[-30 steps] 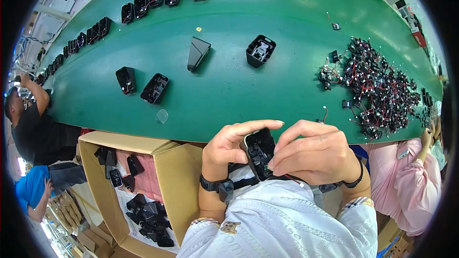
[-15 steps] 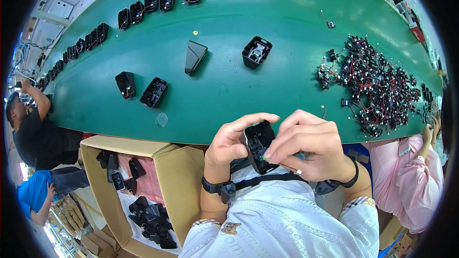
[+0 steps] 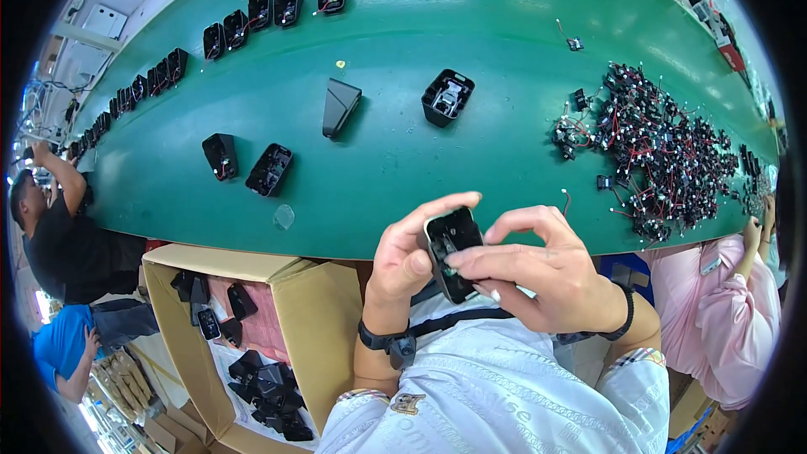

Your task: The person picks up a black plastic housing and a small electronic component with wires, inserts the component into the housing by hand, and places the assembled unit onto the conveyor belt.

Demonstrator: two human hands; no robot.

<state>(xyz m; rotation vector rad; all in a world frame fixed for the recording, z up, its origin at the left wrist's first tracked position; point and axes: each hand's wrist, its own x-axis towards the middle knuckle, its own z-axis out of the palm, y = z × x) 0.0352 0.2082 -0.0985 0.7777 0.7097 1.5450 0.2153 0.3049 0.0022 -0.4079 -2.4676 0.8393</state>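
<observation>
My left hand [image 3: 406,256] grips a small black plastic housing [image 3: 452,250] at the near edge of the green belt [image 3: 403,76]. My right hand [image 3: 538,273] rests its fingers on the housing's open face, pinching at something small inside it; what that is stays hidden. Both hands are close to my chest, just below the belt's edge. On the belt ahead lie an open black housing [image 3: 446,97], a black cover [image 3: 340,106] and two more housings [image 3: 269,169] to the left.
A heap of small black parts with red wires [image 3: 664,147] covers the belt's right side. A row of housings [image 3: 252,10] runs along the far edge. An open cardboard box [image 3: 252,345] with black parts stands at my left. Other people sit left and right.
Both hands have shifted slightly with the housing; my right fingers have moved over its open face. The belt's items have drifted a little to the left.
</observation>
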